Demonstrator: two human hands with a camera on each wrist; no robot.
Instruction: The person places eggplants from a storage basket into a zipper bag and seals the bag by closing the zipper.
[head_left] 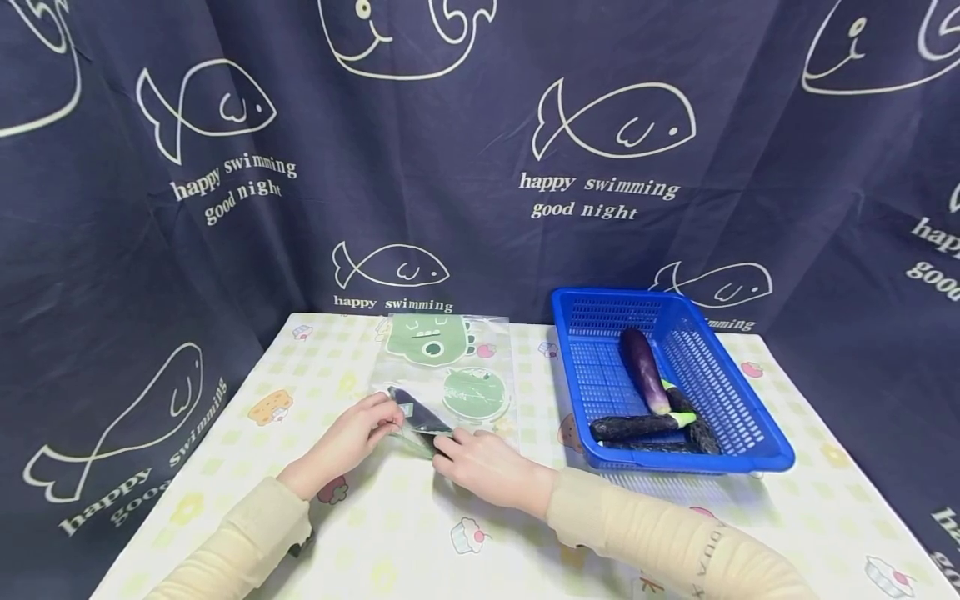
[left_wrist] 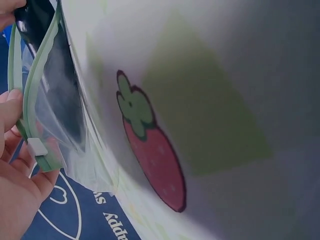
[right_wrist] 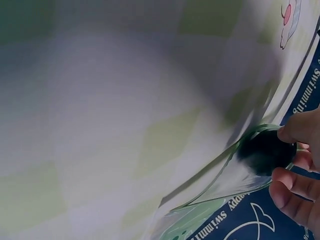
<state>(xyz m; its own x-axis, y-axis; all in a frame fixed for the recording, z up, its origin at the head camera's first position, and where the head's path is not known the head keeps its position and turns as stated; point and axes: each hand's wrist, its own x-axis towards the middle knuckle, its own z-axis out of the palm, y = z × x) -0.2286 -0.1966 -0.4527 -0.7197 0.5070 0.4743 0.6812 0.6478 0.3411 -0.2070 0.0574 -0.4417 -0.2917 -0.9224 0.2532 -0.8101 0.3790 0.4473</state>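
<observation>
A clear zip bag (head_left: 420, 379) with green cartoon prints and a green zip edge lies on the table. Inside it, a long, glossy, dark eggplant (head_left: 420, 414) slants with its near end at the bag's mouth. My left hand (head_left: 365, 429) pinches the mouth's edge beside the white slider (left_wrist: 37, 146), seen in the left wrist view. At the eggplant's near end, my right hand (head_left: 487, 468) grips with thumb and fingers. The right wrist view shows that rounded dark end (right_wrist: 267, 152) within the parted bag mouth.
To the right stands a blue basket (head_left: 561, 367) holding a purple eggplant (head_left: 641, 367) and several dark, bumpy vegetables with bright green ends, one of them a cucumber-like piece (head_left: 633, 427). A patterned cloth covers the table (head_left: 420, 550). Behind hangs a navy curtain (head_left: 465, 167).
</observation>
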